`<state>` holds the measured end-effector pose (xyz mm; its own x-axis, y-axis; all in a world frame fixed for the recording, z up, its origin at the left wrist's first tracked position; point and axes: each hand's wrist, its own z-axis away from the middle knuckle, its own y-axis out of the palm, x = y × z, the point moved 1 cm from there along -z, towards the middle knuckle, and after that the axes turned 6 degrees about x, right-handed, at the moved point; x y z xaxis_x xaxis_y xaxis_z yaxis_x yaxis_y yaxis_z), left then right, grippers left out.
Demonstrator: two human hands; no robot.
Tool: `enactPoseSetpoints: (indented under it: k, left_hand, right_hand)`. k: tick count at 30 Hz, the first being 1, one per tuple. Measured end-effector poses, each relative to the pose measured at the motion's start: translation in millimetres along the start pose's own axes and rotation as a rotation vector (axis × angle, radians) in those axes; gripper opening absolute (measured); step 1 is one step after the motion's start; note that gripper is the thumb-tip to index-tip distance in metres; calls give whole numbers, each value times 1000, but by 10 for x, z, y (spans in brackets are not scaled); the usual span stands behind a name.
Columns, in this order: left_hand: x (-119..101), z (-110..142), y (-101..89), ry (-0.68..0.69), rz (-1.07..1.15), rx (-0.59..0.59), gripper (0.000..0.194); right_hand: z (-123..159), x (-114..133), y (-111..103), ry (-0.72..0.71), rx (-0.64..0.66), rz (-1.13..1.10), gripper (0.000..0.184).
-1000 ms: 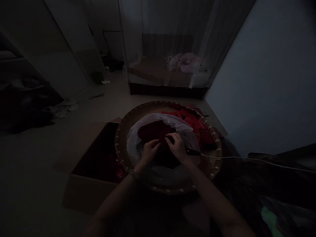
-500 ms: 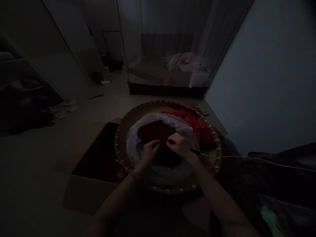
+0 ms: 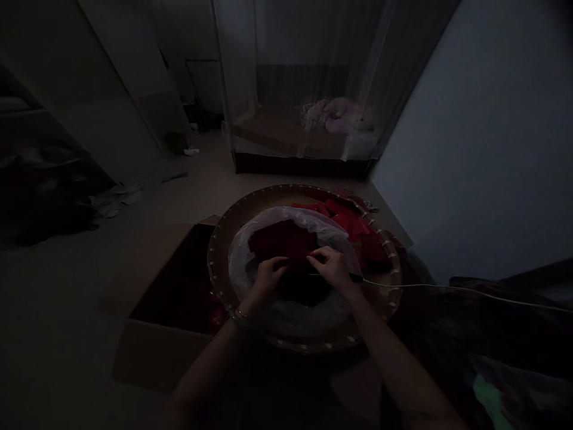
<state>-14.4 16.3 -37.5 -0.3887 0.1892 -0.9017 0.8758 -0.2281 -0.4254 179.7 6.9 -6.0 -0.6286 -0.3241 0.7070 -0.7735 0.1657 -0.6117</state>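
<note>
Head view: inside the edge of the bamboo tray [image 3: 329,346], the right hand [image 3: 332,267] pinched a red scrap [image 3: 309,254]; the left hand's [image 3: 268,275] grip was indistinct; steering clear of the corded tool [image 3: 357,278] seemed wise.

The right hand [image 3: 335,270], thumb and forefinger nearly meeting, faces the left hand [image 3: 267,276] close by. Both forearms [image 3: 385,346] stretch forward.

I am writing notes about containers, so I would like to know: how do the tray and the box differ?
Shape: the tray is round, while the box is angular.
Edge: the tray's rim carries pale bindings; the box shows plain edges.
Contents: the tray holds a whitish bag and red pieces; the box is mostly too dark inside to read, with something reddish at its right.
Both are open at the top.
</note>
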Motion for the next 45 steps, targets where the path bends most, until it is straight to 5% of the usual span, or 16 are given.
enactPoseSetpoints:
  k: [10, 15, 20, 26, 33, 38, 40, 45]
  left_hand:
    - [-13, 13, -44, -1, -43, 144, 23]
    - [-28, 33, -60, 48, -33, 243, 23]
    - [-20, 13, -158, 27, -69, 141, 20]
    - [19, 11, -223, 80, -37, 156, 22]
    - [49, 23, -234, 51, 52, 200, 29]
    - [-150, 112, -223, 136, -316, -50, 63]
    - [-253, 144, -181, 287, -527, -21, 78]
    - [-295, 136, -52, 361, -745, 108, 61]
  right_hand:
    - [40, -17, -16, 138, 239, -266, 28]
    - [52, -42, 43, 275, 467, -458, 38]
    - [38, -70, 46, 295, 364, -646, 38]
    - [71, -58, 87, 387, 542, -772, 41]
    - [109, -45, 144, 467, 506, -974, 46]
    - [70, -34, 149, 440, 505, -869, 45]
    - [45, -41, 165, 410, 508, -797, 44]
    - [18, -5, 188, 366, 491, -682, 40]
